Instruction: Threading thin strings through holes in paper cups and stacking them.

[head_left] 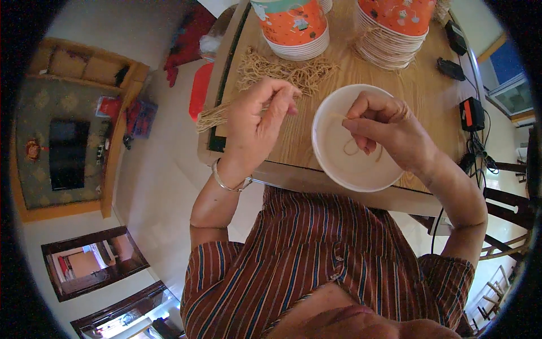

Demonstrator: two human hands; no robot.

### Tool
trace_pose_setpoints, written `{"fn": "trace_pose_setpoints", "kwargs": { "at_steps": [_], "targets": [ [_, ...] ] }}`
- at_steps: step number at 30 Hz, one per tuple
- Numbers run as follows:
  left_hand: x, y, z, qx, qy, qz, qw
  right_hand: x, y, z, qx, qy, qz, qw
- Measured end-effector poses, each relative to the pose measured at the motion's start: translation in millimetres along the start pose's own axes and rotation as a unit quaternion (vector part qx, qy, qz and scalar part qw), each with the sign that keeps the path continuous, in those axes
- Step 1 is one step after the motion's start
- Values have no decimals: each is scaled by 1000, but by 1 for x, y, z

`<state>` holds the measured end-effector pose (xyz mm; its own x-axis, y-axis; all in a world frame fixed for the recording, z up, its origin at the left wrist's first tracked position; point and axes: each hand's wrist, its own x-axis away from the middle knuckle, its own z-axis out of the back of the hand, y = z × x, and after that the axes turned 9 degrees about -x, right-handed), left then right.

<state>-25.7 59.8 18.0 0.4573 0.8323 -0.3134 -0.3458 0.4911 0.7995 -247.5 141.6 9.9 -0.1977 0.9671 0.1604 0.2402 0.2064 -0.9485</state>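
Over a white paper tub [326, 144] at the table's near edge, my right hand [387, 127] is closed in a pinch on a thin beige string. A loose curl of string [351, 148] shows inside the tub below the fingers. My left hand [259, 118] is raised to the left of the tub, its thumb and fingertips pressed together. Whatever it may pinch is too small to make out. Just beyond it, a tangled heap of tan string [276, 72] lies on the table. A bundle of straighter strands [212, 120] hangs at the table's left edge beside my left wrist.
Two stacks of orange printed paper tubs, a left stack [296, 34] and a right stack [392, 37], stand at the far side of the wooden table [291, 144]. String fibres drape the right stack. Black adapters [472, 114] and cables line the right edge. A red stool [201, 90] stands left.
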Motion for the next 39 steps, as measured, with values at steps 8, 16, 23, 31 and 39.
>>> {"fn": "trace_pose_setpoints", "kwargs": {
  "at_steps": [8, 16, 23, 31, 39],
  "targets": [
    [3, 8, -16, -40, -133, -144, 980, 5, -3, -9, 15, -9, 13, 1000],
    [6, 12, -24, -25, -150, -62, 986, 2, 2, -9, 36, -10, 13, 999],
    [7, 4, -18, 35, -165, -50, 984, -3, 5, -9, 31, -20, 19, 999],
    [0, 4, -9, -26, -174, -110, 978, -1, 9, -10, 28, 2, 52, 998],
    [0, 1, -12, -25, -163, -97, 982, 4, 9, -13, 327, 38, 221, 918]
  ]
}}
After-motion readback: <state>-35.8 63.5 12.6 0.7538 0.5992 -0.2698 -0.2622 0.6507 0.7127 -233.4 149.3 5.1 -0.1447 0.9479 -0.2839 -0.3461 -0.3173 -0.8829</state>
